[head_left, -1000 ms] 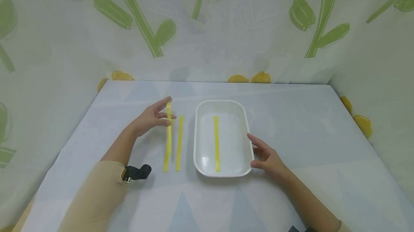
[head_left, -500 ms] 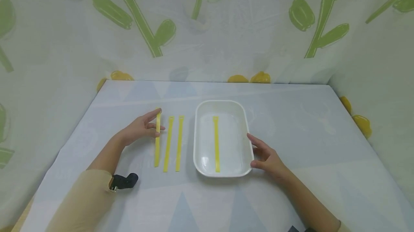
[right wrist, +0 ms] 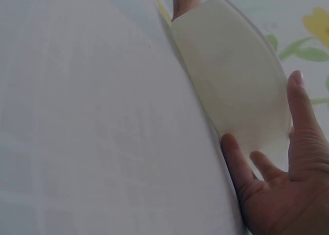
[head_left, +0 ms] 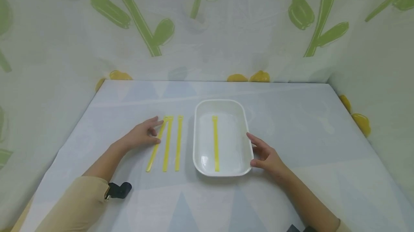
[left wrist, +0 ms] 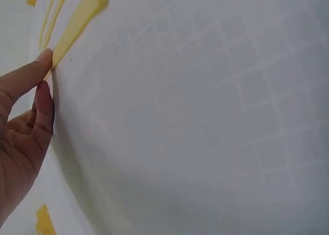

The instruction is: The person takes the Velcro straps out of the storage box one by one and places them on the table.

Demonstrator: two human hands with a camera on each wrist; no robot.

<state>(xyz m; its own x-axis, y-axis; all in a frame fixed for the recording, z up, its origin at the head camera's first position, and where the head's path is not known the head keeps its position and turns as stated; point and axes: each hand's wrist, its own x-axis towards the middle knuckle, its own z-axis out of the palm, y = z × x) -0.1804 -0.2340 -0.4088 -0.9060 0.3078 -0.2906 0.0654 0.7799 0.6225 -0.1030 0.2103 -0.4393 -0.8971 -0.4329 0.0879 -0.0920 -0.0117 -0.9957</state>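
Observation:
Four-finger contact aside, my left hand (head_left: pixel 140 136) has its thumb and fingers at the leftmost yellow strap (head_left: pixel 153 156), which slants on the tabletop. In the left wrist view, thumb and a finger pinch this strap (left wrist: pixel 77 24). Two more yellow straps (head_left: pixel 167 145) with wider, slotted ends lie just right of it, nearly parallel. A white rectangular tray (head_left: pixel 234 145) stands further right, with one yellow strap (head_left: pixel 216 145) lengthwise inside. My right hand (head_left: pixel 266 156) touches the tray's right side with fingers extended; the right wrist view shows fingertips against its wall (right wrist: pixel 236 75).
A pale cloth with light blue triangles covers the table (head_left: pixel 291 113). Behind it and at both sides hang white sheets printed with green leaves (head_left: pixel 110 10) and yellow shapes. A black wrist-camera mount (head_left: pixel 119 190) sits by the left sleeve.
My left hand has moved left and toward the person, bringing its strap from above the other straps down onto the table to their left. The right hand and tray have stayed put.

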